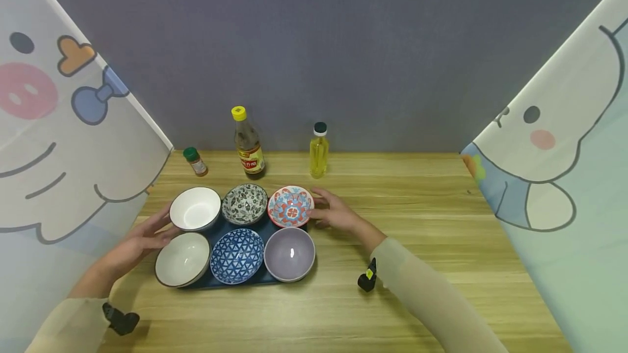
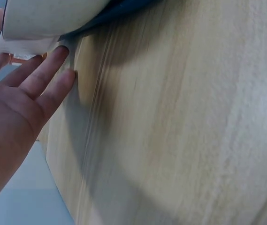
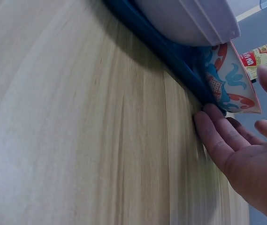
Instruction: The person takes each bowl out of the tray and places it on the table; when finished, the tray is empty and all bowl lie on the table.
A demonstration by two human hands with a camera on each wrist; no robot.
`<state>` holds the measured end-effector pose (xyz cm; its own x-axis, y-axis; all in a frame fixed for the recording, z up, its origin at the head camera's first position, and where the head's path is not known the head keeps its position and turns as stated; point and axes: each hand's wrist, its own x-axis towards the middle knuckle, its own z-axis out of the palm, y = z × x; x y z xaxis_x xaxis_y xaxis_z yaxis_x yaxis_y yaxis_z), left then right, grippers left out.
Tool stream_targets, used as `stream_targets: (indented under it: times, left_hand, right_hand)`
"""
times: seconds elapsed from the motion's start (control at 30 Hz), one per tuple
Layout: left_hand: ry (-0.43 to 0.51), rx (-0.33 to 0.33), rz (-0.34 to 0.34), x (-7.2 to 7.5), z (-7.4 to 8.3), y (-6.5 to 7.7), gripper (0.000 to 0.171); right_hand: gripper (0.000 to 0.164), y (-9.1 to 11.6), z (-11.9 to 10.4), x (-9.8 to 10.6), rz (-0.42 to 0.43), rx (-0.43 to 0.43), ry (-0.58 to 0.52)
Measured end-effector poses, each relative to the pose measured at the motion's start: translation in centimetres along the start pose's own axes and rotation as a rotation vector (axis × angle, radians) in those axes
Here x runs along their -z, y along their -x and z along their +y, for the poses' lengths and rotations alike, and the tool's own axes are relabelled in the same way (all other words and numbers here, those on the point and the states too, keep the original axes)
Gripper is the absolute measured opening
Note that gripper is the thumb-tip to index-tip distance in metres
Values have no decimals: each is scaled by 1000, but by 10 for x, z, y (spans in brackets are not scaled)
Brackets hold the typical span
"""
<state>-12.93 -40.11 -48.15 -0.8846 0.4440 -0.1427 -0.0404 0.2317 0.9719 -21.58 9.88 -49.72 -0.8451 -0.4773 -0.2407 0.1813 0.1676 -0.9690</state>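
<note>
A dark blue tray (image 1: 227, 227) carries several bowls in two rows. At its left end my left hand (image 1: 134, 244) reaches beside two white bowls, the back one (image 1: 195, 208) and the front one (image 1: 183, 260), fingers fairly straight. In the left wrist view the fingertips are right at a bowl's underside. My right hand (image 1: 338, 215) is at the tray's back right corner, thumb by the rim of a red-and-blue patterned bowl (image 1: 291, 207). In the right wrist view its extended fingertips touch the tray's edge. A black floral bowl (image 1: 245, 204), a blue triangle-patterned bowl (image 1: 237, 256) and a lilac bowl (image 1: 289, 255) complete the rows.
Behind the tray stand a green-capped spice jar (image 1: 196, 162), a yellow-capped sauce bottle (image 1: 250, 148) and a bottle of yellow oil (image 1: 319, 152). A grey wall (image 1: 314, 59) closes off the wooden table (image 1: 402, 200) at the back; cartoon-printed panels (image 1: 549, 206) flank it.
</note>
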Motion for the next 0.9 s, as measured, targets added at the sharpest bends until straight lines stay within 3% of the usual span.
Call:
stream_targets:
  times: [0.2, 0.53, 0.9]
  left_hand:
    - [70, -37, -59, 4, -7, 4, 86]
    - [79, -16, -49, 5, -8, 5, 87]
    - [152, -77, -64, 6, -10, 6, 83]
  right_hand:
    - [75, -2, 4, 0, -19, 15, 15]
    - [70, -2, 1, -1, -5, 22, 38]
    - [65, -2, -7, -9, 94, -18, -27]
